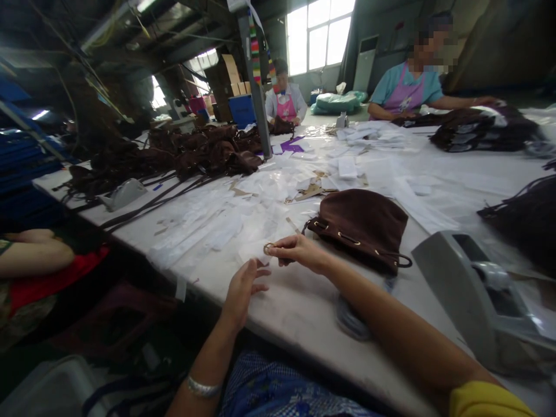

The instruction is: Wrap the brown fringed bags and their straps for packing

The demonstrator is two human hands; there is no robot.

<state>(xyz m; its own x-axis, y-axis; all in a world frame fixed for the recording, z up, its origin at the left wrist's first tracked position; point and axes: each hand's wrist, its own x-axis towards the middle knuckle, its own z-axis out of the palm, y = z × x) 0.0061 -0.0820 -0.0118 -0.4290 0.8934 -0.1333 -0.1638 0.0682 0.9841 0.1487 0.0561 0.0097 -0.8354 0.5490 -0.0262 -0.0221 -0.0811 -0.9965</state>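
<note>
My right hand [299, 252] is closed in a pinch on a small gold-coloured metal ring [267, 248], held over the white table. Just below and left of it is my left hand [244, 292], its fingers apart and curved toward the ring, with nothing visible in them. A dark brown drawstring bag [362, 223] with gold eyelets and a cord lies on its side beyond my right forearm. Thin white sheets [217, 231], some see-through, lie flat to the left of the ring.
A grey tape dispenser [469, 295] stands at the right. Brown bags are heaped [208, 147] at the far left, near a metal post [259, 110]. Dark bags [482, 128] are stacked at the far right. Two co-workers sit across the table [295, 313]; another person's arm [37, 255] shows at the left.
</note>
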